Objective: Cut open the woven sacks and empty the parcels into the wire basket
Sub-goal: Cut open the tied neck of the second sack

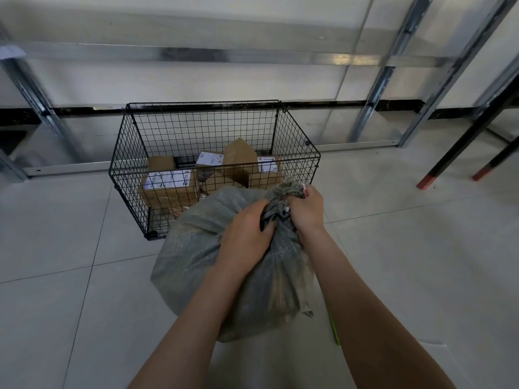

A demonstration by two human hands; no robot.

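A bulging grey-green woven plastic sack (196, 262) stands on the pale tiled floor (70, 248), just in front of a black wire-mesh basket (295, 130), with its upper part overlapping the basket's near wall from this viewpoint. Both bare hands hold the sack's gathered, twisted neck at the top right of the bundle. The left hand (247, 228) has its fingers curled tightly into the bunched cloth just below the knot. The right hand (307, 209) is closed round the frayed end of the neck, right beside the left, and the two almost touch. A small red-and-white speck shows at the right fingertips, too small to identify. Inside the basket lie several brown cardboard parcels (168, 189) with white printed labels, some flat and one tipped up on its edge. Behind the basket, the grey metal uprights and rails of a shelving frame (387, 88) run along the white wall. To the right, two slanted black legs with reddish tips (427, 181) rest on the tiles. A thin yellow-green strip (334, 329) lies on the floor beside the sack, partly hidden by the right forearm.
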